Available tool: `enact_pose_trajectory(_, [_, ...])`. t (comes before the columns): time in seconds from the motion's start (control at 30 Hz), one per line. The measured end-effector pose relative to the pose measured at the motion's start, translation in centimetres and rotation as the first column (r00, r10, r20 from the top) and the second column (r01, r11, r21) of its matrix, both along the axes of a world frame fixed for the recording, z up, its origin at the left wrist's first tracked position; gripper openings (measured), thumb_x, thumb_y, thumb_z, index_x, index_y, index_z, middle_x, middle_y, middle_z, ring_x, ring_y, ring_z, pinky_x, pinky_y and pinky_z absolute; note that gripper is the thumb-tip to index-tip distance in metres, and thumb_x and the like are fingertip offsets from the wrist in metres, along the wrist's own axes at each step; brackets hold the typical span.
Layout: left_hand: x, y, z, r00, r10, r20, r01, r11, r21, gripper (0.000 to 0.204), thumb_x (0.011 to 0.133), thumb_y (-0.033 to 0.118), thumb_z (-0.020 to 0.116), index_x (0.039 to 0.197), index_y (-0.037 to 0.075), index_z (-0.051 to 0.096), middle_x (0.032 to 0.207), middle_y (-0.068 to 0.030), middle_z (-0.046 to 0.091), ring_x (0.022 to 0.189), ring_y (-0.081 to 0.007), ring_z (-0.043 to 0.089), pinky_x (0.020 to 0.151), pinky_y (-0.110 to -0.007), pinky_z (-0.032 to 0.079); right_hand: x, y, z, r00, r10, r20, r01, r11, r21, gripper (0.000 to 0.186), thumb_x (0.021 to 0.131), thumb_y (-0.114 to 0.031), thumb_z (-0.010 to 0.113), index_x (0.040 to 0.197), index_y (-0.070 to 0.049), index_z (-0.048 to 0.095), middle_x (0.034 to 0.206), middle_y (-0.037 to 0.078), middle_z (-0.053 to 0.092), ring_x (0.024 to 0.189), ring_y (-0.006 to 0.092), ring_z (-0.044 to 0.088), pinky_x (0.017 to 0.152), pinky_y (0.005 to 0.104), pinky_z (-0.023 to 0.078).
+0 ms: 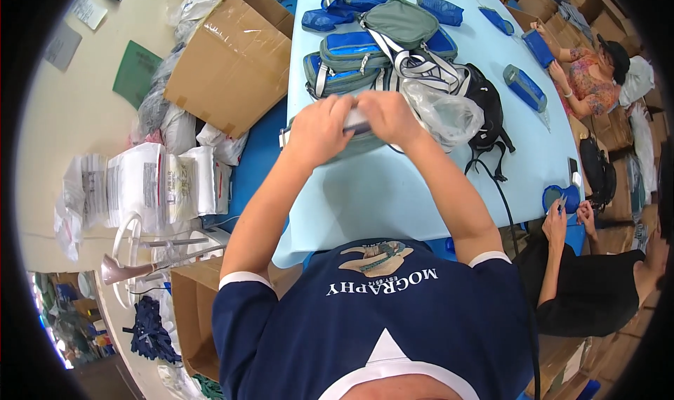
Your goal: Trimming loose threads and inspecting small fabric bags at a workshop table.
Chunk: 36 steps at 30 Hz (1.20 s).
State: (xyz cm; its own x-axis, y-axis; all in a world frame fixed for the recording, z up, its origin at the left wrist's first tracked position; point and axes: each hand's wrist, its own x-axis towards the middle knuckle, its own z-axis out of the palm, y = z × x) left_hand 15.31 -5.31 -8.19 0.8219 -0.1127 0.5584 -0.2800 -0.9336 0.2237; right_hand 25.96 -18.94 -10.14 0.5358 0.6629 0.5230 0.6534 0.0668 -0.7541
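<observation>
The clearest lettering is on the navy shirt (pixel 281 316): white capitals form one large word, set on a curve, with a much smaller line of letters and digits tucked beside it. Both stand upside down in this view, next to a printed picture of a hat (pixel 376 258).

At the left, a white package (pixel 133 189) bears a panel of fine dark print, too small to read. The paler package (pixel 181 182) just beside it carries larger dark characters. On the wall, a white sheet (pixel 89 11) shows faint lines of writing, illegible here.
</observation>
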Motion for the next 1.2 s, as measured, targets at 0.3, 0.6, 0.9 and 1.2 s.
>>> enact_pose_trajectory(0.3, [-8.7,-3.4,-18.2,0.962,-0.152,-0.228,0.143,0.988,-0.059,0.042,0.071,0.026,0.067,0.103,0.006,0.050,0.081,-0.0069,0.053,0.073,-0.0242,0.053,0.061,-0.034,0.040,-7.3,-5.4,-18.2,0.772,0.199,0.604,0.029,0.938,-0.346,0.026,0.076,-0.036,0.059,0.075,-0.011,0.052,0.067,0.002,0.049,0.064,0.0189,0.052,0.058,0.0301,0.041])
enact_pose_trajectory(0.6, [-9.9,-3.2,-20.4,0.933,-0.094,-0.348,0.103,0.995,0.007,0.027,0.077,0.025,0.062,0.094,0.006,0.053,0.080,-0.0078,0.054,0.077,-0.0246,0.053,0.067,-0.035,0.040,-8.2,-9.7,-19.7,0.832,0.201,0.518,0.039,0.909,-0.416,0.040,0.074,-0.024,0.062,0.108,-0.005,0.055,0.100,0.009,0.056,0.095,0.0238,0.053,0.087,0.0353,0.040])
enact_pose_trajectory(0.9, [-10.5,-3.0,-20.7,0.936,-0.013,-0.352,0.036,0.998,0.060,0.028,0.077,0.029,0.061,0.093,0.007,0.054,0.078,-0.0061,0.053,0.076,-0.0234,0.054,0.069,-0.036,0.040,-8.8,-11.7,-17.6,0.914,-0.038,0.403,0.159,0.949,-0.272,0.040,0.076,-0.013,0.060,0.114,-0.004,0.051,0.109,0.013,0.054,0.103,0.0290,0.050,0.094,0.0406,0.036])
enact_pose_trajectory(1.2, [-9.8,-6.0,-20.2,0.942,0.044,-0.332,-0.092,0.987,-0.131,0.030,0.081,0.021,0.058,0.107,0.006,0.052,0.099,-0.0123,0.057,0.088,-0.0296,0.054,0.075,-0.038,0.040,-9.8,-11.8,-19.5,0.893,-0.449,-0.004,0.425,0.849,-0.313,0.017,0.079,-0.012,0.058,0.093,-0.002,0.060,0.091,0.013,0.059,0.087,0.0294,0.056,0.077,0.0362,0.045])
